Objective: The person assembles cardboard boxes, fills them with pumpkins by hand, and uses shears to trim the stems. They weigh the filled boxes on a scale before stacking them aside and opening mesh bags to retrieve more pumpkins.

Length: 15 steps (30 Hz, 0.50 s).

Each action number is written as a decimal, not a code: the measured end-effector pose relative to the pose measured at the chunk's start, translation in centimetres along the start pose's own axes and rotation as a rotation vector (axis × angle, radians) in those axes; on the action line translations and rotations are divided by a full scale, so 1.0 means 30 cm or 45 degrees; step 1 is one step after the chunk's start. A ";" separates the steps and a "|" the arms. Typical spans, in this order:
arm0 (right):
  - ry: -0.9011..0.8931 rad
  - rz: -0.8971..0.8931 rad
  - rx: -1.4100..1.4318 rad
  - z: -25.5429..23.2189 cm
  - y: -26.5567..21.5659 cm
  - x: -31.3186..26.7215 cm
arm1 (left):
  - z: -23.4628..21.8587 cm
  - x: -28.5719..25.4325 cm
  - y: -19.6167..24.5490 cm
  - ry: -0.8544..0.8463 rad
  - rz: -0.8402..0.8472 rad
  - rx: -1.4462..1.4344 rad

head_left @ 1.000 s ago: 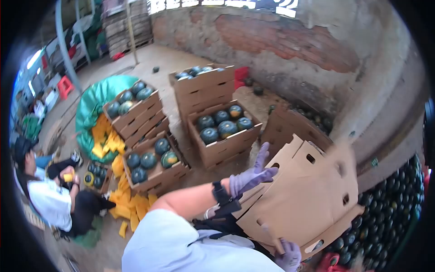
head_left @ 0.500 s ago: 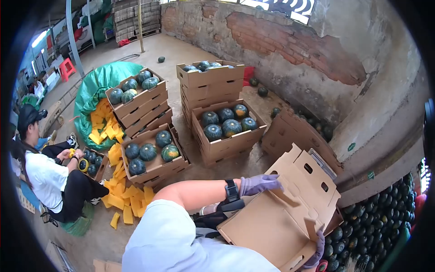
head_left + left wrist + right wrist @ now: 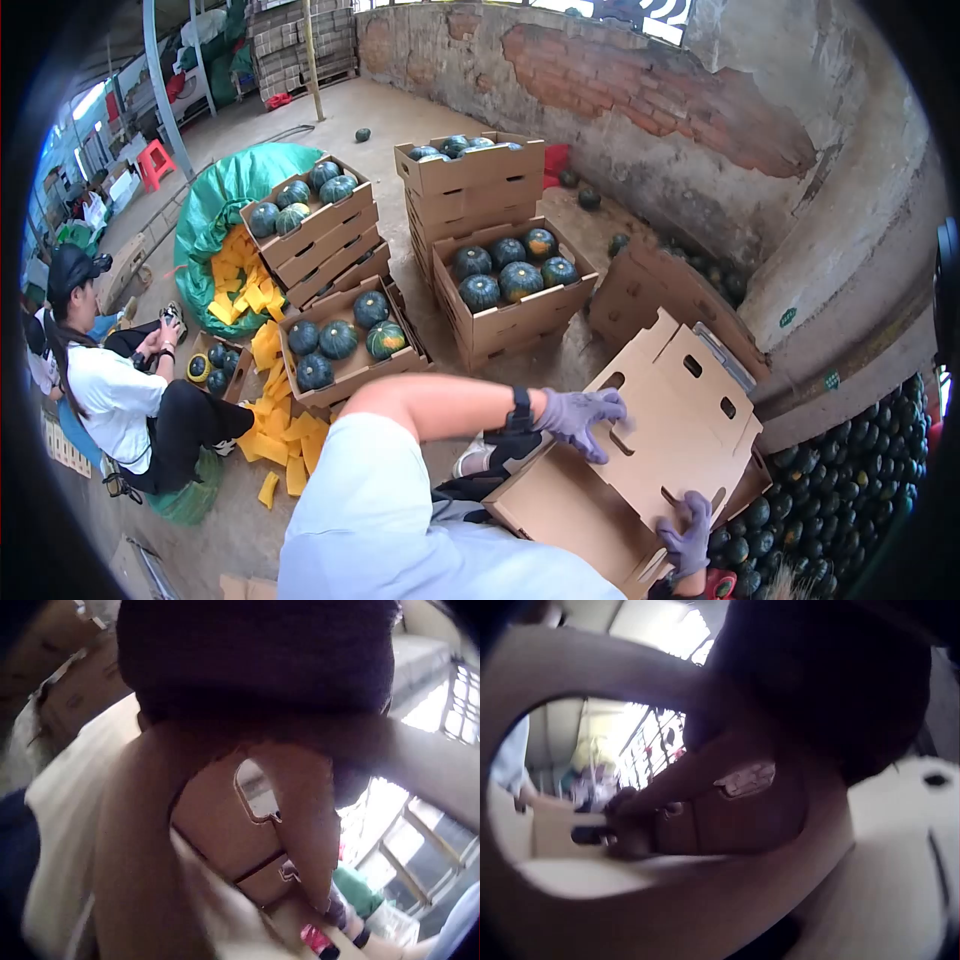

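Where the unfolded cardboard box (image 3: 640, 455) lies tilted at the near right of the scene, both gloved hands bear on it. The left hand (image 3: 583, 418) presses on the upper flap with fingers spread and slightly bent. The right hand (image 3: 688, 532) holds the near lower edge of the panel, fingers curled over it; the wrist views are too dark and blurred to confirm the grip. A heap of dark green squashes (image 3: 840, 490) lies just right of the box. Farther left, open cartons of squashes (image 3: 512, 285) stand in stacks on the concrete floor (image 3: 400, 110). A seated person (image 3: 120, 390) works at the far left beside yellow pieces (image 3: 280, 440).
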State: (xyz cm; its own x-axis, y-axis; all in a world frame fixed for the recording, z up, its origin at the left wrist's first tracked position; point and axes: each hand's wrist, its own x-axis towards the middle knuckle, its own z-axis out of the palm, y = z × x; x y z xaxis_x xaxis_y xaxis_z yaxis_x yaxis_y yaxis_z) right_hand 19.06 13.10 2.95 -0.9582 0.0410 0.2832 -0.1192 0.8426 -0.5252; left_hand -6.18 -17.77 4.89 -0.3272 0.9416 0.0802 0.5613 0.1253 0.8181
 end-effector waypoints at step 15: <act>-0.687 0.315 -0.377 -0.080 -0.062 0.113 | -0.057 0.136 0.168 -0.015 0.425 0.670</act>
State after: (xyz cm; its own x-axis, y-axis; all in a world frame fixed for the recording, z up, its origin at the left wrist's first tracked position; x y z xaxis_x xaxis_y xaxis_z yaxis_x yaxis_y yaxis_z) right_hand 16.67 12.95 6.81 -0.9531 0.0423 -0.2998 0.1240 0.9579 -0.2588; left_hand -5.97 -13.82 10.31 -0.0626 0.9596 0.2743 0.9321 -0.0420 0.3598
